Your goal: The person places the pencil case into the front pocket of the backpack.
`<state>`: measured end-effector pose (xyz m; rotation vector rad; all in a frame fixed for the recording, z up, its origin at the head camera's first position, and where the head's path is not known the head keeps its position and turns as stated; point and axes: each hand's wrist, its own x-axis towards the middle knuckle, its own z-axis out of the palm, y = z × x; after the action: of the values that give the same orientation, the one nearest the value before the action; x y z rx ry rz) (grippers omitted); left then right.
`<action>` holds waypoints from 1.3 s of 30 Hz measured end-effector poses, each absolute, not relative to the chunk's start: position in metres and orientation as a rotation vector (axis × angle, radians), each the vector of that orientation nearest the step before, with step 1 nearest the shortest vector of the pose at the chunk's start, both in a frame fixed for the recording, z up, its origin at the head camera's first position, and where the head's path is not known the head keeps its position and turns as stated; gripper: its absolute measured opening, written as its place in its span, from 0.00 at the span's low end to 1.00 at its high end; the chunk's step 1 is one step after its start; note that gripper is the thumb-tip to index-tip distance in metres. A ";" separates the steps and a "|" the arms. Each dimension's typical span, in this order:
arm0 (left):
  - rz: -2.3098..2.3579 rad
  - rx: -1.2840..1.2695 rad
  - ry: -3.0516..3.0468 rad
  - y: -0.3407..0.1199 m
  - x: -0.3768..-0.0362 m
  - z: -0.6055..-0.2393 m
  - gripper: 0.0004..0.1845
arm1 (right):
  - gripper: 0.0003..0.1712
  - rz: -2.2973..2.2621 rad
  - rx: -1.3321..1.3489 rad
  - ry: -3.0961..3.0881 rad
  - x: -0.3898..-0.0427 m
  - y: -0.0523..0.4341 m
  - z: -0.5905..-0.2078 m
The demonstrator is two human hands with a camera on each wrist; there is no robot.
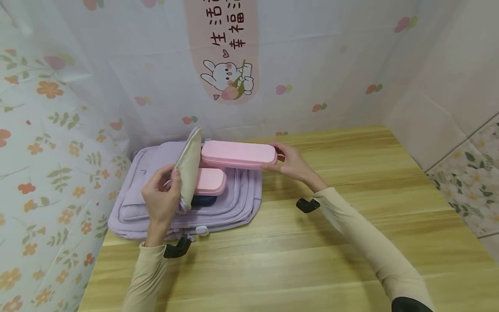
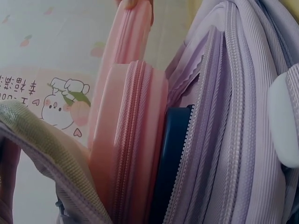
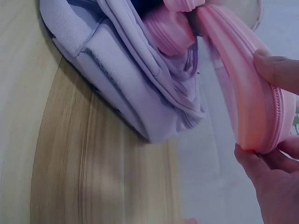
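From above, a lilac backpack (image 1: pixel 156 203) lies flat on the wooden desk (image 1: pixel 312 242), its beige-lined front flap (image 1: pixel 189 167) pinched up and held open by the left hand (image 1: pixel 161 199). The right hand (image 1: pixel 294 164) grips one end of a long pink zip case (image 1: pixel 238 154), which hovers level over the pocket mouth with its far end at the flap. A second pink case (image 1: pixel 210 181) and a dark blue item (image 1: pixel 203 200) already sit in the opening. The left wrist view looks into the pocket: the seated pink case (image 2: pixel 133 140) stands on edge against the blue item (image 2: pixel 175 158), and the held case (image 2: pixel 124 51) rises behind; the hand itself is out of shot. The right wrist view shows fingers (image 3: pixel 275 70) and thumb clamped on the case's zipped end (image 3: pixel 252 98), with the backpack (image 3: pixel 117 65) beyond. To my eye the pocket looks crowded; held by one end only, the case could catch on the seated case or zipper edge and twist loose.
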<state>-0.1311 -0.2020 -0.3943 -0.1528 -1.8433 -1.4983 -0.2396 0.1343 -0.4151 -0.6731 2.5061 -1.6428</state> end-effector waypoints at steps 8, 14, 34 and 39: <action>-1.477 -0.186 -1.861 -0.198 -0.131 -0.394 0.09 | 0.44 -1.712 -0.726 2.457 -0.247 0.128 -0.419; -1.462 -0.205 -1.879 -0.196 -0.131 -0.394 0.09 | 0.47 -1.669 -0.757 2.519 -0.254 0.125 -0.422; -1.414 -0.342 -1.903 -0.193 -0.137 -0.400 0.09 | 0.42 -1.615 -0.864 2.571 -0.267 0.118 -0.417; -1.398 -0.401 -1.897 -0.189 -0.141 -0.403 0.09 | 0.42 -1.629 -0.889 2.560 -0.267 0.111 -0.422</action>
<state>-0.1410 -0.1889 -0.4032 -0.4010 -1.8969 -1.3981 -0.2669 0.1112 -0.4215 -0.8888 2.5604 -1.6294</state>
